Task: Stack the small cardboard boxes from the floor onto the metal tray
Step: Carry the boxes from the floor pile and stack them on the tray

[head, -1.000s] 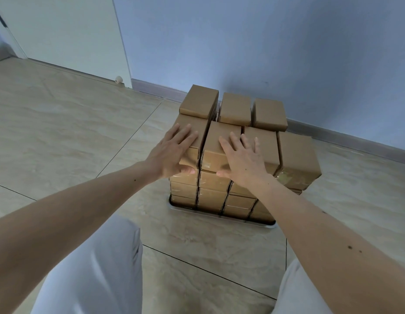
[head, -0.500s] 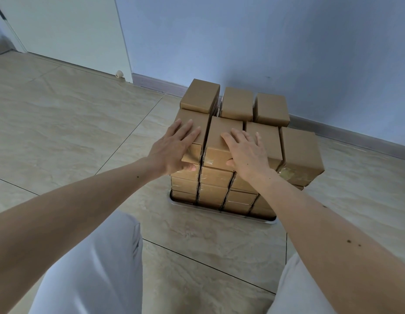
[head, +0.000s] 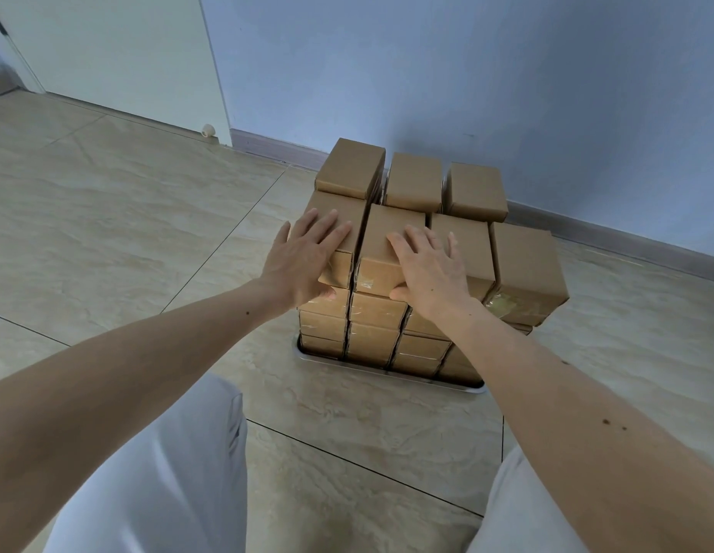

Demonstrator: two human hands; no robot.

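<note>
Plain tan-brown cardboard boxes [head: 403,233] with glossy clear tape under the left hand [head: 303,259] and right hand [head: 431,269], on a silver-grey metal tray [head: 387,375] below the wrists; beige marbled floor tiles [head: 127,233] with dark grout, pale blue wall [head: 467,73] beyond the fingertips, white door [head: 108,45], white trousers [head: 155,472].

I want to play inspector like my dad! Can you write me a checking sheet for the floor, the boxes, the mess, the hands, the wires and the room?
Surface: beige tiled floor, dark grout lines.
Job's things: small cardboard boxes stacked several layers high on the metal tray; the front right top box overhangs the stack's side.
Clutter: nothing seen.
Hands: left hand flat on the front left top box; right hand flat on the next box, thumb on its front face.
Cables: nothing seen.
Surroundings: blue wall, white door, door stopper.
</note>
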